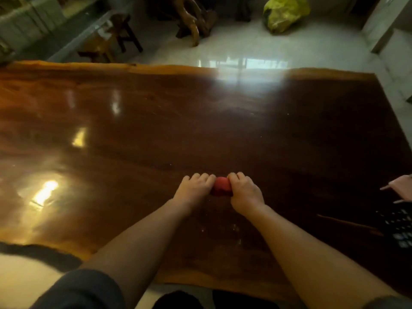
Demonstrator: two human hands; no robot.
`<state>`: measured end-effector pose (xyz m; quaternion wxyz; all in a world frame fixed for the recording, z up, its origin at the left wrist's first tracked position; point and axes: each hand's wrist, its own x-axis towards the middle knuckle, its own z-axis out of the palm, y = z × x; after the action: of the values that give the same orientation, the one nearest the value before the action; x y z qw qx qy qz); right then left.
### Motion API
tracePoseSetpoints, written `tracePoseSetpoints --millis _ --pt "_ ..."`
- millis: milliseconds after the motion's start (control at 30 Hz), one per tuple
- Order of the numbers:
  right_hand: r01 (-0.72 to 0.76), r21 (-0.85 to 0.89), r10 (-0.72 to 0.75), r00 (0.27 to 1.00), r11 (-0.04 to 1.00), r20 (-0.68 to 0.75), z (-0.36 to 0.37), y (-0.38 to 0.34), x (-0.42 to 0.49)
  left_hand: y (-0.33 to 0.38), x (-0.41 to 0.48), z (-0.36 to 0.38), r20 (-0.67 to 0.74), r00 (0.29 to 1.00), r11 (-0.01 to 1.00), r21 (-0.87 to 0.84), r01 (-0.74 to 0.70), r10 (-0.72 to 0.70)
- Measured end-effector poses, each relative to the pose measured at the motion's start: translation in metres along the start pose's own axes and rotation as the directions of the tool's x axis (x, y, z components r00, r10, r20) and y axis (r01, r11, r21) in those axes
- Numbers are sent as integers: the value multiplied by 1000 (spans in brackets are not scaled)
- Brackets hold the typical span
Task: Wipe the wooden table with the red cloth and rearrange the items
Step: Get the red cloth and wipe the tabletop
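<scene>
A small bunched red cloth [221, 186] lies on the dark, glossy wooden table [156, 130], a little right of its middle and toward the near edge. My left hand [194, 188] holds the cloth's left side with curled fingers. My right hand [244, 191] grips its right side the same way. Most of the cloth is hidden between the two hands; only a rounded red middle shows.
A dark perforated object [399, 228] and a pink-white item [401, 190] sit at the table's right edge. Beyond the far edge are wooden stools [116, 39], a root-wood piece [191, 21], a yellow bag [284, 13] and shiny floor tiles.
</scene>
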<state>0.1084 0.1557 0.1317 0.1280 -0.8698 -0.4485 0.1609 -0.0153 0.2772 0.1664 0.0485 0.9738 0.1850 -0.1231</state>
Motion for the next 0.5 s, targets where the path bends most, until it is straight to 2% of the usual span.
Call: tracePoseSetpoints --millis 200,400,500 --pt "36 26 -36 999 999 2 10 13 95 -47 84 13 -31 999 1000 -16 23 -23" --pt "2 17 0 997 1000 -74 37 30 174 -90 162 40 -108 994 1000 -15 -8 6" --pt "-13 -84 14 1000 996 9 60 38 198 -103 184 67 -55 998 999 -33 15 -17"
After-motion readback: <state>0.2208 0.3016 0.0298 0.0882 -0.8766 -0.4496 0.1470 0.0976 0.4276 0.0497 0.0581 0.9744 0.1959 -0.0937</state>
